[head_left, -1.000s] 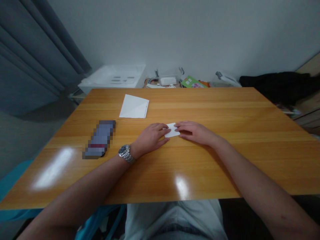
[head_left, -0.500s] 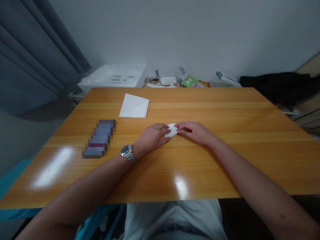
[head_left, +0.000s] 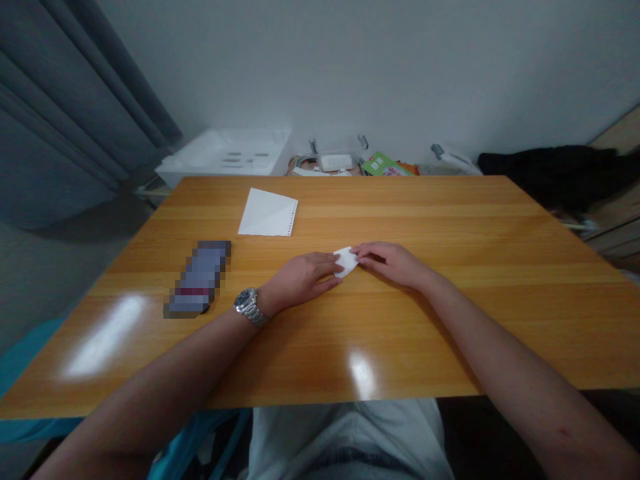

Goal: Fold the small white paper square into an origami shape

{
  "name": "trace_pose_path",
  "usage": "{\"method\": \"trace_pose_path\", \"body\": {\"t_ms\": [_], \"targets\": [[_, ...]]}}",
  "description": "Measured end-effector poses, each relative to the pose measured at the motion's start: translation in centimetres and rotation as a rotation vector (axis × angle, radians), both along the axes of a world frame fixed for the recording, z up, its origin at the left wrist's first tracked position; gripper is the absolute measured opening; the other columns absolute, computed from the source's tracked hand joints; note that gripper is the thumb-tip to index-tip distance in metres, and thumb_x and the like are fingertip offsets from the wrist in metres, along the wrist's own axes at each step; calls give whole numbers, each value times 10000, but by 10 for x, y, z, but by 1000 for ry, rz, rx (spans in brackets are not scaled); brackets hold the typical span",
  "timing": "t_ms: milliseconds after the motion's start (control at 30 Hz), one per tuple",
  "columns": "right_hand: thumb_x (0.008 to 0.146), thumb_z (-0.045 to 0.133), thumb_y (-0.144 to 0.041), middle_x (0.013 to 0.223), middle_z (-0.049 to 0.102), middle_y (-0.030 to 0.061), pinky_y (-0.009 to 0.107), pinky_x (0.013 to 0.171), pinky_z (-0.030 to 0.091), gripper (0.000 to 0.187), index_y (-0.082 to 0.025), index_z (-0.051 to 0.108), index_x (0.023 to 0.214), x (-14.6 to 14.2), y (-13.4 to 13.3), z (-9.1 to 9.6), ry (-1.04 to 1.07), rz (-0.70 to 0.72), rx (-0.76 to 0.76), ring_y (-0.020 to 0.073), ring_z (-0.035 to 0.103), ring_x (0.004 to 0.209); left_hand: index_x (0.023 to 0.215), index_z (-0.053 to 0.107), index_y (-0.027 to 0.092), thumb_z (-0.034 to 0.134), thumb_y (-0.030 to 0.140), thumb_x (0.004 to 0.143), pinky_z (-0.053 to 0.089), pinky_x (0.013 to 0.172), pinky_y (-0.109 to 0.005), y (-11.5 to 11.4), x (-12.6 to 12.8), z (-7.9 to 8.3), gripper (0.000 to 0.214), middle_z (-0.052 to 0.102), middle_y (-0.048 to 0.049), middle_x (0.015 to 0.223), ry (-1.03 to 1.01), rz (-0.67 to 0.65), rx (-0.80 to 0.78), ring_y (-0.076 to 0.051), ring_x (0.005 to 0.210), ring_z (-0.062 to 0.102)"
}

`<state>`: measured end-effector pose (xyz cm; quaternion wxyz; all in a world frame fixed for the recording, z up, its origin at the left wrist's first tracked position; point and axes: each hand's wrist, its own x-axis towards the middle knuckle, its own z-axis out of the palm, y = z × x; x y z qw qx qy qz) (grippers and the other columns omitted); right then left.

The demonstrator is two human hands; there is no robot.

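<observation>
Between my hands, on the wooden table, lies a small piece of folded white paper (head_left: 346, 262). My left hand (head_left: 305, 277), with a metal watch on its wrist, rests its outstretched fingertips on the left side of the paper. The left thumb lies apart from those fingers, near the lower edge. At the right corner, my right hand (head_left: 393, 262) pinches the paper between thumb and fingers. Part of the paper is hidden under the fingertips of both hands.
A larger white sheet (head_left: 269, 212) with a perforated edge lies farther back on the table (head_left: 465, 227). To the left is a pixelated phone-like object (head_left: 200, 277). Behind the table stand a white foam tray (head_left: 245, 147) and a green booklet (head_left: 383, 165).
My left hand has slid slightly to the left, its fingers now straighter. More of the paper's right part has shifted a little right with my right fingertips.
</observation>
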<state>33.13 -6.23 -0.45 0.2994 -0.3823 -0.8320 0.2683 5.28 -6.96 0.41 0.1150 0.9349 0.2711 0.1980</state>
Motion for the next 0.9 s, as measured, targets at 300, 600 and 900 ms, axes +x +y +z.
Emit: {"method": "trace_pose_path", "body": {"t_ms": [300,600,900], "targets": [[1011,513,-315,1181,730,76,427,967,523,198,-247,698,1036,0,1,2,-17,-2,11,233,679,1078,1350,646,227,530,389,1026,463,1097,-470,0,-2,5,381,619,-143,1401,73,-180,48,-287,1290,581],[1005,538,-320,1133,678,95,430,978,498,178,-225,687,984,-6,3,-1,-34,-26,79,240,625,1082,1306,687,271,546,403,1016,460,1076,-474,-5,-1,9,348,616,-133,1400,62,-190,46,-289,1226,607],[984,562,-278,1114,634,101,432,968,497,116,-218,648,933,-13,4,-8,-86,-116,132,250,600,1070,1269,701,204,529,416,1028,491,1052,-445,-2,0,5,364,631,-152,1392,55,-213,42,-280,1190,646]]}}
